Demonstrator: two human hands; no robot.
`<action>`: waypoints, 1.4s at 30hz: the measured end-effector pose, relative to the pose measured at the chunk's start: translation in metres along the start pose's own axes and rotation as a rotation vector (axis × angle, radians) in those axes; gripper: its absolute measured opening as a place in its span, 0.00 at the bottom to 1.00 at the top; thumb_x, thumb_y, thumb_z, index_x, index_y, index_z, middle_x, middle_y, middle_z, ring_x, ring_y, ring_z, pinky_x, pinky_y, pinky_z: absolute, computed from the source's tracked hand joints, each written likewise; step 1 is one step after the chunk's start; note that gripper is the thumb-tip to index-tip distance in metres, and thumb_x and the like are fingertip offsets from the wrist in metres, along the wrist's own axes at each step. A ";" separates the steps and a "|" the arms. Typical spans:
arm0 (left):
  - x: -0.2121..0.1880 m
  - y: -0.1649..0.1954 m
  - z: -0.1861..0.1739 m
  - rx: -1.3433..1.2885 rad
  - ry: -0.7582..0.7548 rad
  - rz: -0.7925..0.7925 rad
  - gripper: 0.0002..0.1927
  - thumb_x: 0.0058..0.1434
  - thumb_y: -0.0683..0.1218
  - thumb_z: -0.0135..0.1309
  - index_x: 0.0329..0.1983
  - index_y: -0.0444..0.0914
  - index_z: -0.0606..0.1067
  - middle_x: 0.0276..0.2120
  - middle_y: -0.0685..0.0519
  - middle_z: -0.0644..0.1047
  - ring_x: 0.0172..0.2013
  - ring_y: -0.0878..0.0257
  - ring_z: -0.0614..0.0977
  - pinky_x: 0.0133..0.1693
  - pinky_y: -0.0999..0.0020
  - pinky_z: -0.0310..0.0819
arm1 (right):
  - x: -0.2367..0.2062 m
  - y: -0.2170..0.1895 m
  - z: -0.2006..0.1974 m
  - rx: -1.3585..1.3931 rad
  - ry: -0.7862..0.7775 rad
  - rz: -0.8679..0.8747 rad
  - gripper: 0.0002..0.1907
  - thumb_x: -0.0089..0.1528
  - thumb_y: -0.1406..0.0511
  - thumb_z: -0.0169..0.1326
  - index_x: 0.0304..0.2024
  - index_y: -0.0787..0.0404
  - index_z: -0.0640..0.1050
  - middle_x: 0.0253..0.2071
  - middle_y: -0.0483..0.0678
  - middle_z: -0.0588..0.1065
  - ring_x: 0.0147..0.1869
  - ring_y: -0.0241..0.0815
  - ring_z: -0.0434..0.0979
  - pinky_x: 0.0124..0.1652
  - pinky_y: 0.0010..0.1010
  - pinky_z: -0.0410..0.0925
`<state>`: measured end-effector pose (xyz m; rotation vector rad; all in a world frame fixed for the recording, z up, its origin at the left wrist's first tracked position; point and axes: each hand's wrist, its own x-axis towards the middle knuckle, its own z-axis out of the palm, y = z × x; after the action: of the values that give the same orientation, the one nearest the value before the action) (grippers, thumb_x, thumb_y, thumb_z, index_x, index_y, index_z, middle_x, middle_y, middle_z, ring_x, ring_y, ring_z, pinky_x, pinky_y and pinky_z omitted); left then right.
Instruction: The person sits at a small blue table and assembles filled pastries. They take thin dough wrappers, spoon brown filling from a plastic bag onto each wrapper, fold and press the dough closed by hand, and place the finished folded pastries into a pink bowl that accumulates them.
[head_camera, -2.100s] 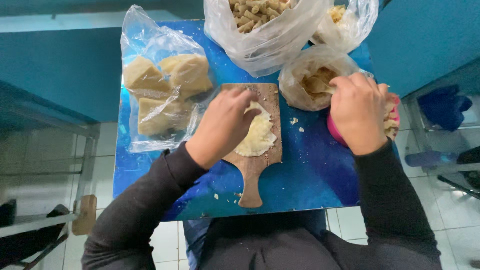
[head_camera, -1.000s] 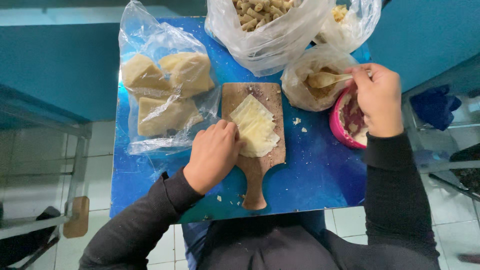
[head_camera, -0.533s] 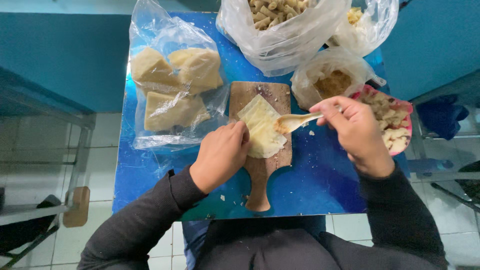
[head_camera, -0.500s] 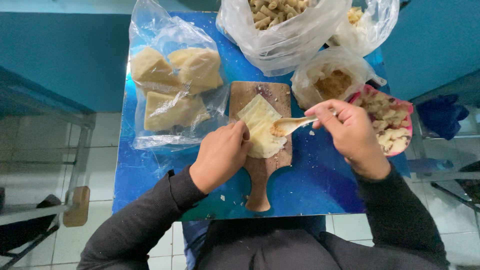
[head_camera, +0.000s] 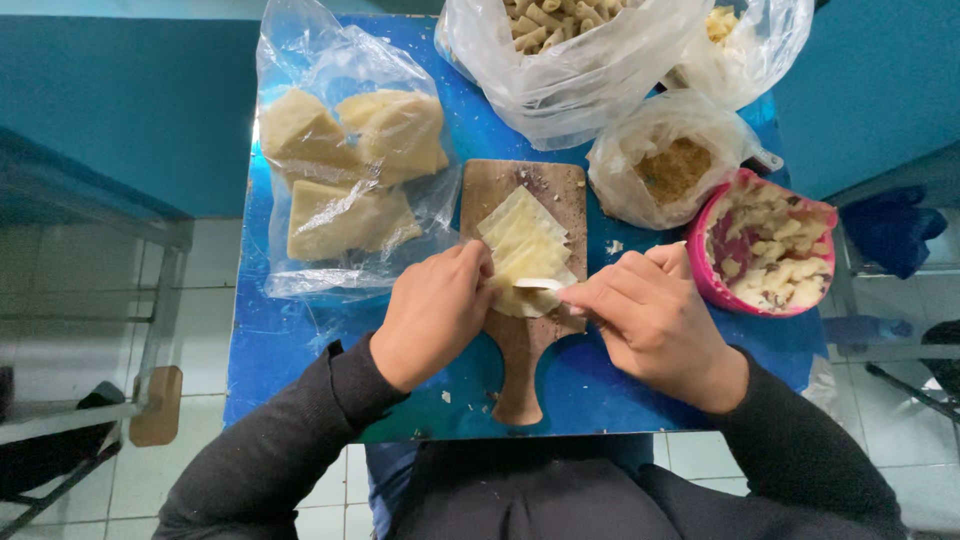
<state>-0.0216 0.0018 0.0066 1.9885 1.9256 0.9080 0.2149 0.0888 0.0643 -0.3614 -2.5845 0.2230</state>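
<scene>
Fingers (head_camera: 470, 268) of the left hand (head_camera: 432, 315) lie curled and close together on the near left edge of a pale dough sheet (head_camera: 522, 250), pressing it flat rather than gripping it. Fingers of the right hand (head_camera: 650, 320) are pinched narrow on what appears to be a small pale utensil (head_camera: 540, 284), its tip resting on the sheet's near end; how firmly they close on it cannot be told.

Head view, one camera looking down. The dough sheet lies on a wooden paddle board (head_camera: 525, 300), whose handle points toward the person, at the middle of a blue tabletop (head_camera: 300, 340). The step in hand appears to be filling or closing the sheet: one hand steadies it while the other works at its near end. The next move probably calls for a steady hold on the sheet's edge, so that the thin dough neither tears nor slides off the board.

Counted: one board, one sheet upon it, two hands. Four clear plastic bags are in view: one at left holding three pale yellow blocks (head_camera: 345, 165), one at top centre with tube-shaped pieces (head_camera: 560, 50), one at top right only partly shown (head_camera: 750, 40), and one with brown crumbly filling (head_camera: 670, 165). One pink bowl (head_camera: 705, 285) of pale chunks stands just beside the right hand.
</scene>
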 end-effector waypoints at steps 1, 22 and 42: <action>-0.001 0.000 -0.001 0.000 -0.006 -0.001 0.11 0.56 0.44 0.59 0.39 0.37 0.70 0.32 0.46 0.78 0.36 0.45 0.80 0.34 0.50 0.72 | 0.000 0.000 0.000 0.001 0.005 0.004 0.17 0.53 0.72 0.58 0.44 0.57 0.82 0.35 0.43 0.77 0.40 0.45 0.75 0.46 0.39 0.59; 0.000 0.007 0.003 -0.191 0.017 0.054 0.06 0.59 0.40 0.56 0.38 0.36 0.71 0.33 0.44 0.76 0.37 0.44 0.79 0.37 0.52 0.72 | -0.012 0.078 -0.012 -0.375 0.252 0.611 0.02 0.72 0.66 0.59 0.44 0.58 0.82 0.44 0.51 0.78 0.50 0.53 0.77 0.49 0.44 0.65; -0.003 0.009 0.016 -0.356 0.046 0.099 0.11 0.62 0.37 0.53 0.48 0.36 0.72 0.33 0.44 0.79 0.37 0.45 0.82 0.37 0.55 0.75 | -0.005 0.005 0.053 0.048 -0.137 0.441 0.06 0.55 0.62 0.63 0.30 0.55 0.79 0.31 0.43 0.75 0.44 0.49 0.71 0.43 0.42 0.62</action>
<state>-0.0047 0.0017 -0.0017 1.8755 1.5629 1.2339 0.1925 0.0878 0.0155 -0.9271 -2.5950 0.4774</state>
